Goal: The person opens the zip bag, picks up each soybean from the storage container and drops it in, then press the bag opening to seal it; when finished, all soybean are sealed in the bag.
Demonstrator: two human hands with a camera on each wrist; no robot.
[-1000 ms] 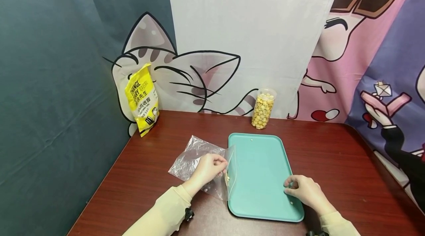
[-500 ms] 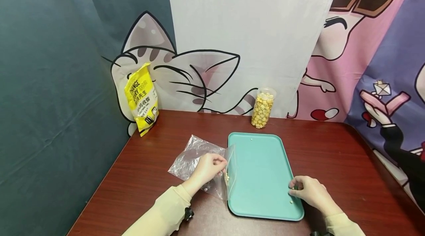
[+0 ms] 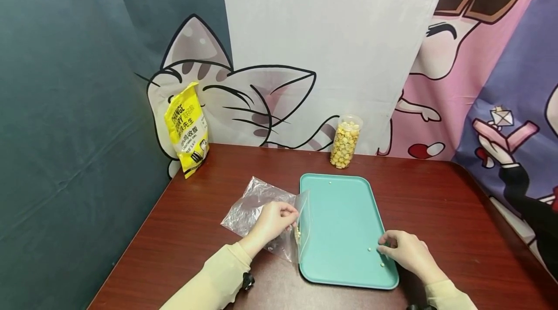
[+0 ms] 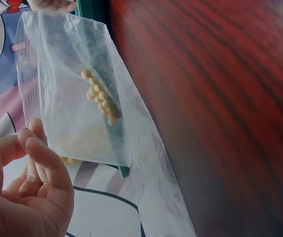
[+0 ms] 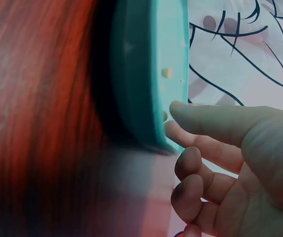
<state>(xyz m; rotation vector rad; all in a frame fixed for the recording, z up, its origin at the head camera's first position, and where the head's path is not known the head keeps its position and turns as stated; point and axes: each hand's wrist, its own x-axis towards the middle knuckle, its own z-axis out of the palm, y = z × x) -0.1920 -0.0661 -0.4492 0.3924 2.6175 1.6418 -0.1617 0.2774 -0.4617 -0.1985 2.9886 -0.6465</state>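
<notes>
A clear zip bag (image 4: 57, 98) lies partly over the left edge of the turquoise tray (image 3: 340, 223). My left hand (image 3: 274, 220) pinches the bag's mouth edge between thumb and fingers and holds it raised. Several small cream balls (image 4: 99, 96) are clustered inside the bag. Over the tray's right side is my right hand (image 3: 405, 252), its thumb and index finger slightly apart with nothing seen between them. One small ball (image 3: 369, 249) lies on the tray just left of those fingertips. A second ball (image 3: 382, 265) sits nearer the tray's front right corner.
A clear tub of popcorn (image 3: 345, 145) stands behind the tray. At the back left, a yellow snack bag (image 3: 187, 131) stands against the printed cloth. A tiny pale speck (image 3: 330, 182) is at the tray's far end. The brown table (image 3: 436, 203) extends around the tray.
The ball that was at my right fingertips now lies on the tray to their left. My right hand first moved slightly right, then stayed about there. The left hand keeps its hold on the bag.
</notes>
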